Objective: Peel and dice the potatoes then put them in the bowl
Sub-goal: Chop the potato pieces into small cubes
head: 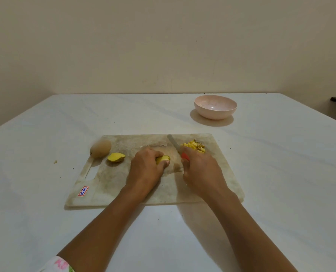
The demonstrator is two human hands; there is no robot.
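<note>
Well, white tbl [45, 144], beige wall [163, 46]; hands on board [124, 185] (L [145, 167] round potato [162, 159], R [200, 169] round knife [174, 144])

Left hand [146, 168] gripping potato piece [162, 159], right hand [201, 170] gripping knife [174, 144]

One wide-angle view only, worn on the head; it looks forward and down across the table [45, 134] toward the wall [163, 46]; the cutting board [108, 185] sits near and central; the bowl [215, 114] lies farther off, right.
</note>
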